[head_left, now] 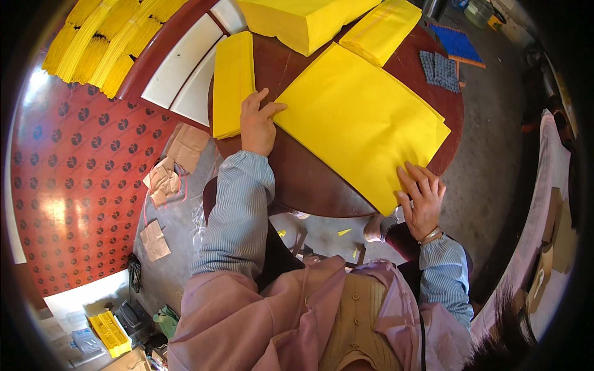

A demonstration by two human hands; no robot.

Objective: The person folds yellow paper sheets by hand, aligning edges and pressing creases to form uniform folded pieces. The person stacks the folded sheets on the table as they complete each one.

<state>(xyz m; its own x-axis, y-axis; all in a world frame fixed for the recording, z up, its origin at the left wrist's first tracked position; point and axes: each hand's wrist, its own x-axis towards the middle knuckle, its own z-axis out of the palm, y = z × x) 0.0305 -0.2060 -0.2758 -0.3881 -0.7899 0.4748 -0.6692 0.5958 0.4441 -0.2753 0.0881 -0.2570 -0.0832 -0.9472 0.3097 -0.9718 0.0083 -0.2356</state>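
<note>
A thin stack of large yellow paper sheets (pixel 365 117) lies slanted across the round dark red table (pixel 303 162). My left hand (pixel 258 122) is between its left corner and a narrow folded yellow paper stack (pixel 233 83), fingers apart, the index finger pointing to the corner. That hand appears to touch the narrow stack's edge. At the near right corner of the large sheets, my right hand (pixel 422 196) rests with its fingers spread over the edge. Whether its thumb goes under the paper is hidden.
A thick yellow paper block (pixel 291 28) and a folded yellow bundle (pixel 382 31) sit at the table's far side. Grey textured pads (pixel 440 72) lie by the right rim. More yellow bundles (pixel 102 46) are stacked far left, above a red patterned board (pixel 86 167). Brown paper scraps (pixel 154 240) litter the floor.
</note>
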